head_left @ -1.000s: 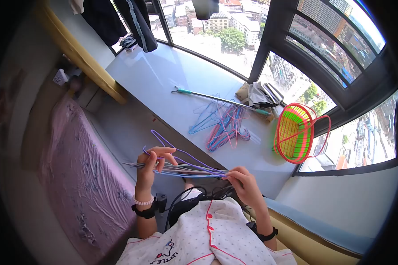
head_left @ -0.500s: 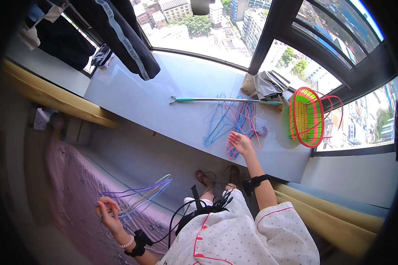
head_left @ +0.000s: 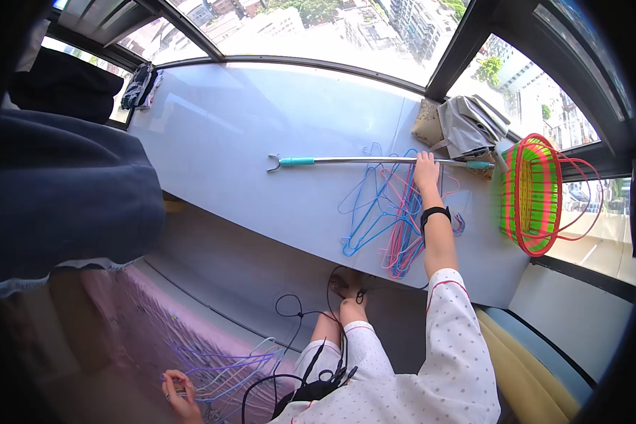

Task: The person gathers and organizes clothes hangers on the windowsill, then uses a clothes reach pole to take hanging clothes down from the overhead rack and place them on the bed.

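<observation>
- Right hand: fingers over pole, grip unclear; lifting could snag hanger pile near counter's front edge.
- Left hand: fingers clasp hanger bunch; loosening could spill it.

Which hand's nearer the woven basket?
Right. The right hand is at the pole, left of the woven basket in view; the left hand holds hangers at lower left, much farther away.

Right hand far forward on an outstretched arm; left hand low, curled.
</observation>
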`<state>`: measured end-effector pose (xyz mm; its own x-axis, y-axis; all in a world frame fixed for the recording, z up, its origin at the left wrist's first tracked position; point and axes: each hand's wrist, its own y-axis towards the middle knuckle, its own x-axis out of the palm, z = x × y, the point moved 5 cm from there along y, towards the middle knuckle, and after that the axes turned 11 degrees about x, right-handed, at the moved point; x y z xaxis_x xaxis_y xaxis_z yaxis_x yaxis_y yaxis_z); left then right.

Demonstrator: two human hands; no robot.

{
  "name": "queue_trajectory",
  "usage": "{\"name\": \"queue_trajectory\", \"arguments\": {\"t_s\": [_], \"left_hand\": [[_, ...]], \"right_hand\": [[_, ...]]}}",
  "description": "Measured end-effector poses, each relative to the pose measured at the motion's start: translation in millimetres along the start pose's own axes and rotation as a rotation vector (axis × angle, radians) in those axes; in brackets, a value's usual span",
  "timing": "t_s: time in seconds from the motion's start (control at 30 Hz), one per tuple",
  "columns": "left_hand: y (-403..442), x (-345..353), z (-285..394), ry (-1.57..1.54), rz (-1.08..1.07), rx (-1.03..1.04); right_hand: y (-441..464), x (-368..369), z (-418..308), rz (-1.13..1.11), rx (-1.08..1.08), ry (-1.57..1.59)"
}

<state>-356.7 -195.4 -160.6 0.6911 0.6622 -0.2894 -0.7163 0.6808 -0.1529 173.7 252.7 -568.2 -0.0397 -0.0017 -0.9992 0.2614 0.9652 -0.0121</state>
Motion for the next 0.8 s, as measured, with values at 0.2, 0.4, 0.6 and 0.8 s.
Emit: {"name": "queue_trajectory", "arguments": {"t_s": [0.2,0.4,0.6,0.8], "left_hand": [[27.6,19.5,-32.0,0.053,0.037,-0.135],[29.2,42.6,-25.7,0.062,-0.034,-0.199],[19.4,76.5,-28.2,0.138,0.105,-0.333],[13.2,80.6,-25.3,0.105,0.065,-0.286]], "right_hand": [[40.2,39.6,6.4,0.041,-0.231,-0.176],[33.0,-31.9,-70.1,0.155,-0.443,0.061],[63.7,-45.9,-219.7,0.319,-0.486,0.255],[36.6,2.1,-289.2,0.502,-0.371,0.413]]}}
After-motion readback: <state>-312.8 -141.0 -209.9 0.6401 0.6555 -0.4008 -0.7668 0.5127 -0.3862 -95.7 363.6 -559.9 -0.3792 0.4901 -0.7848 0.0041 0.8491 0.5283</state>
